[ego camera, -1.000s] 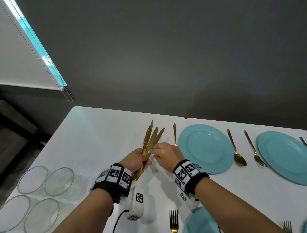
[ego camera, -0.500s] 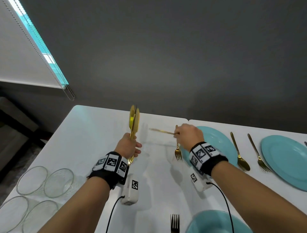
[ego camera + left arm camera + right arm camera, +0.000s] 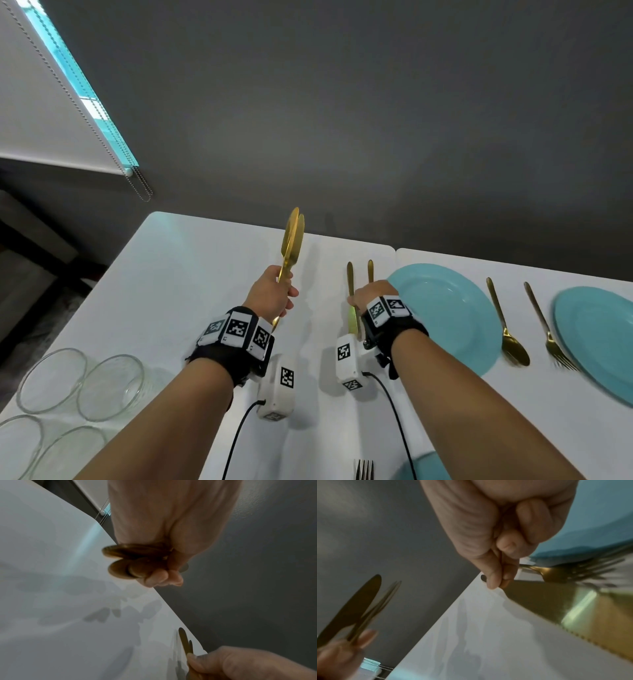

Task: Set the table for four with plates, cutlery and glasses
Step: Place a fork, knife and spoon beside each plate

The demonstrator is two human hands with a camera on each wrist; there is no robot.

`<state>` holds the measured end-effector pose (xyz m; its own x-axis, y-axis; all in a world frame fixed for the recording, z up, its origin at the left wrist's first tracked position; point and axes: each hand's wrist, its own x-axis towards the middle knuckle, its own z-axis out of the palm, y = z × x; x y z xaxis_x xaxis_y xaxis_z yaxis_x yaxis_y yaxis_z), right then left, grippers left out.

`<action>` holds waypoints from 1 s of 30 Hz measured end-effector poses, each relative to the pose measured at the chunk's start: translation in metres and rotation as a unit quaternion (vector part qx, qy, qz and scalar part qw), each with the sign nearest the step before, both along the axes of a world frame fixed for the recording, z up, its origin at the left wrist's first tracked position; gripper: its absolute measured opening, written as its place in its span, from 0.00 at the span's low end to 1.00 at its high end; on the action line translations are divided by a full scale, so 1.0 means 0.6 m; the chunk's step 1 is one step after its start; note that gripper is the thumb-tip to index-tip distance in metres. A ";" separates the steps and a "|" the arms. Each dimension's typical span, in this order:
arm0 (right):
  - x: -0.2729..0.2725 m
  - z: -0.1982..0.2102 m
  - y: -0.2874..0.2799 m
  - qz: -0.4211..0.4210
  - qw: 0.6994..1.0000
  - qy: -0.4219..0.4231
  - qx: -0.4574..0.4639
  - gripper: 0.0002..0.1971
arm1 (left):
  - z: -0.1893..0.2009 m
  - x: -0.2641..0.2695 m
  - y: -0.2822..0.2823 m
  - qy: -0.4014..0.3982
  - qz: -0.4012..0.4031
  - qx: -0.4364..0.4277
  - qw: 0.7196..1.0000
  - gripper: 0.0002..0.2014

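My left hand (image 3: 274, 295) grips a bundle of gold knives (image 3: 292, 240) upright above the white table (image 3: 191, 274); their handle ends (image 3: 130, 562) stick out below the fist (image 3: 164, 547). My right hand (image 3: 371, 298) pinches a single gold knife (image 3: 352, 320) by thumb and forefinger (image 3: 493, 580). That knife's serrated blade (image 3: 573, 609) points towards me and lies parallel to a gold fork (image 3: 556, 573), just left of the teal plate (image 3: 445, 315). I cannot tell whether the knife touches the table.
A gold spoon (image 3: 507, 329) and another fork (image 3: 548, 337) lie between that plate and a second teal plate (image 3: 599, 342). Several glasses (image 3: 109, 387) stand at the near left. A third plate (image 3: 428, 469) and a fork (image 3: 363, 471) sit at the near edge.
My right hand drew one knife from the bundle, swung it round and lowered it beside the fork left of the plate. The left hand raised the remaining knives upright.
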<state>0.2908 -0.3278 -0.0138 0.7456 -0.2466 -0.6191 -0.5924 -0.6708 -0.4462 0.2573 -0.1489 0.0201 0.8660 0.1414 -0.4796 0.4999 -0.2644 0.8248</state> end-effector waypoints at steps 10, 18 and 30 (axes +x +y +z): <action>-0.007 -0.028 0.033 -0.018 0.996 -0.035 -0.084 0.13 | -0.005 0.007 -0.003 -0.002 -0.025 0.004 1.000 0.08; 0.006 -0.029 0.033 -0.012 0.992 -0.064 -0.108 0.18 | -0.010 0.007 -0.006 0.001 -0.030 0.000 1.000 0.07; 0.022 -0.031 0.018 -0.036 0.993 -0.057 -0.102 0.16 | -0.019 0.005 0.004 0.009 -0.027 -0.006 1.000 0.06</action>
